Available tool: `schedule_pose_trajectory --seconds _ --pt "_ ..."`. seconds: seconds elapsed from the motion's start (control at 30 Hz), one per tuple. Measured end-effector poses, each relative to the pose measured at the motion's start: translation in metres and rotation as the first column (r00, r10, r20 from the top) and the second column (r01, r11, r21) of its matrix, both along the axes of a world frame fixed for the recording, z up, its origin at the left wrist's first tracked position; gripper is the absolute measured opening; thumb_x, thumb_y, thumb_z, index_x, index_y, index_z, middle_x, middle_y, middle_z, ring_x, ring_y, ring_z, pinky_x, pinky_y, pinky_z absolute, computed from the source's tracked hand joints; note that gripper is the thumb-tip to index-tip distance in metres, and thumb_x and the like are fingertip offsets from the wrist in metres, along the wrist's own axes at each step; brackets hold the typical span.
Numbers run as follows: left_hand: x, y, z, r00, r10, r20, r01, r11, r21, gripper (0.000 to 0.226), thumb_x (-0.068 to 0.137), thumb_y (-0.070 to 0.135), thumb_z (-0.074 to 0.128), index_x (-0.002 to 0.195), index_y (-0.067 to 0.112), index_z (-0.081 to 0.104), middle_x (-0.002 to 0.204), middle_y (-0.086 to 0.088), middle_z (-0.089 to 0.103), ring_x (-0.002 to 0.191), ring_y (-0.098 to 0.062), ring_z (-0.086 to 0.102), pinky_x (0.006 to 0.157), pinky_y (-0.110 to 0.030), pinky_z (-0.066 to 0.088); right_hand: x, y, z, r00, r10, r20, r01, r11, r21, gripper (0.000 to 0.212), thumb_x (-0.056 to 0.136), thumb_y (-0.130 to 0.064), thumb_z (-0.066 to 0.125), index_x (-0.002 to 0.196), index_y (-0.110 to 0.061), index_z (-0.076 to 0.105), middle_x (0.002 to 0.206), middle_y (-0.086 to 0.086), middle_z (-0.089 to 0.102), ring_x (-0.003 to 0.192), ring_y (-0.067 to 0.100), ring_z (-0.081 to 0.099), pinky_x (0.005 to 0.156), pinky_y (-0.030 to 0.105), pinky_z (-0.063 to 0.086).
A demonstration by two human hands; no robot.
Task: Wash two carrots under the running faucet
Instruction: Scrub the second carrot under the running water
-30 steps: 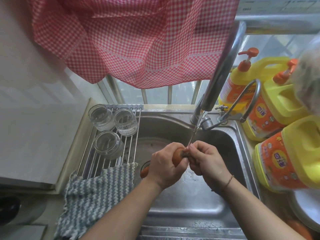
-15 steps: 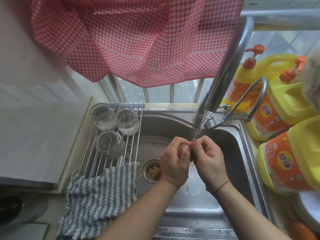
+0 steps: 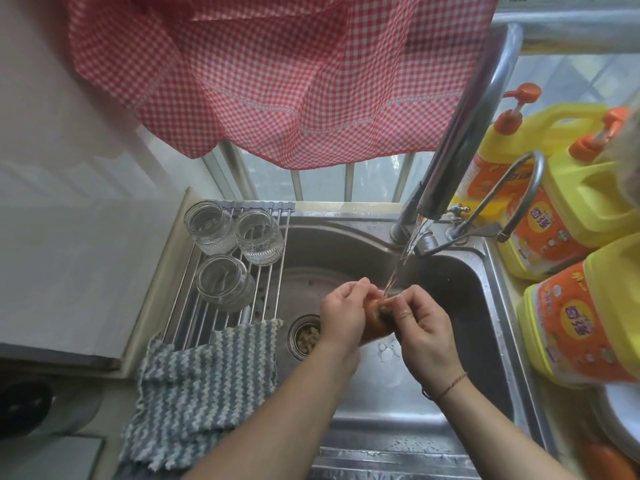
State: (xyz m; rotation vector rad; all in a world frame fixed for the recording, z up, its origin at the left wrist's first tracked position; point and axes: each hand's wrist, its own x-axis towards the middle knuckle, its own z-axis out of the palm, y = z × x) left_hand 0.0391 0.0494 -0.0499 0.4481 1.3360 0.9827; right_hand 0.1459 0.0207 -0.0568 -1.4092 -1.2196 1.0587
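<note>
carrot (image 3: 375, 318) is gripped by left hand (image 3: 343, 315) and pinched at its top end by right hand (image 3: 424, 332), directly under the faucet (image 3: 460, 140) stream over the sink (image 3: 491, 317). since a second ago it has been turned end-up, so rinsing looks mid-way; second carrot unseen.

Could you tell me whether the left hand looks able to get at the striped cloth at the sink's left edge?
Probably yes: nothing stands between the left hand and the striped cloth close beside its forearm, but it grips the carrot and would have to let go.
</note>
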Motion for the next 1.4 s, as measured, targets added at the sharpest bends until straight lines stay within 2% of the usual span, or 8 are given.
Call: schedule_pose_trajectory --seconds 0.23,0.37,0.53,0.9,1.07,1.17,1.3,1.4 --pt "-0.027 -0.006 -0.001 0.983 -0.161 -0.088 0.178 0.956 0.235 0.019 0.096 0.003 0.056 0.098 0.014 0.072 0.095 -0.004 0.076 0.093 -0.018 0.071 0.083 -0.054 0.058 0.008 0.002 0.006 0.998 0.067 -0.021 -0.066 0.998 0.021 0.022 0.091 -0.025 0.053 0.069 -0.023 0.055 0.062 0.000 0.054 0.057 0.011 0.046 0.054 0.025 0.039" --pt "-0.033 -0.011 -0.006 0.912 -0.360 -0.195 0.409 0.810 0.419 0.028 0.091 0.018 0.058 0.118 0.013 0.063 0.112 -0.007 0.068 0.103 -0.017 0.067 0.088 -0.037 0.057 0.006 0.005 0.012 0.997 0.075 -0.036 -0.073 0.996 0.056 0.021 0.091 -0.023 0.054 0.071 -0.017 0.056 0.064 0.004 0.059 0.059 0.010 0.051 0.056 0.022 0.043" --pt "-0.018 -0.017 -0.023 0.814 -0.139 -0.563 0.499 0.662 0.559 0.029 0.091 0.036 0.052 0.119 0.031 0.053 0.117 0.005 0.060 0.109 -0.015 0.059 0.094 -0.037 0.050 -0.005 0.005 0.012 0.997 -0.027 -0.066 0.033 0.996 0.086 0.022 0.091 -0.022 0.053 0.071 -0.012 0.055 0.060 -0.003 0.055 0.054 0.009 0.046 0.053 0.029 0.039" --pt "0.011 -0.023 -0.033 0.824 0.096 -0.558 0.313 0.744 0.590 0.028 0.101 0.044 0.037 0.115 0.026 0.053 0.107 0.007 0.062 0.099 -0.021 0.061 0.086 -0.053 0.048 -0.011 0.002 0.014 0.987 -0.125 -0.105 0.136 0.985 0.104 0.023 0.092 -0.026 0.051 0.071 -0.019 0.056 0.062 -0.005 0.058 0.057 0.010 0.051 0.055 0.031 0.044" --pt "0.017 -0.013 -0.013 0.936 0.121 -0.331 0.074 0.851 0.521 0.024 0.103 0.017 0.041 0.086 0.012 0.057 0.081 -0.001 0.062 0.073 -0.007 0.060 0.066 -0.021 0.050 -0.014 0.000 0.010 0.993 -0.083 0.080 0.070 0.986 0.152 0.027 0.092 -0.031 0.053 0.071 -0.014 0.052 0.067 0.006 0.057 0.057 0.023 0.052 0.054 0.051 0.046" --pt "0.016 -0.008 -0.009 0.967 0.000 -0.256 0.119 0.885 0.450 0.026 0.105 0.020 0.040 0.091 0.005 0.057 0.085 -0.005 0.061 0.076 -0.010 0.059 0.067 -0.027 0.053 -0.009 0.004 0.011 0.995 -0.087 0.052 0.080 0.989 0.127 0.025 0.092 -0.026 0.053 0.072 -0.011 0.054 0.067 0.004 0.060 0.059 0.018 0.057 0.055 0.047 0.050" --pt "0.002 -0.015 -0.025 0.806 -0.113 -0.581 0.491 0.676 0.549 0.033 0.100 0.033 0.035 0.131 0.029 0.048 0.124 0.013 0.050 0.119 -0.018 0.050 0.103 -0.040 0.043 0.001 0.013 0.016 0.985 -0.113 -0.130 0.121 0.991 0.056 0.022 0.095 -0.018 0.053 0.074 -0.012 0.058 0.067 0.007 0.060 0.062 0.017 0.057 0.057 0.030 0.050" --pt "-0.003 -0.017 -0.031 0.765 -0.121 -0.633 0.569 0.586 0.577 0.041 0.097 0.027 0.035 0.138 0.026 0.041 0.130 0.014 0.044 0.123 -0.014 0.044 0.109 -0.037 0.037 -0.001 0.010 0.013 0.977 -0.134 -0.168 0.140 0.990 0.029 0.023 0.096 -0.016 0.052 0.074 -0.012 0.058 0.068 0.006 0.060 0.063 0.018 0.056 0.057 0.031 0.049"
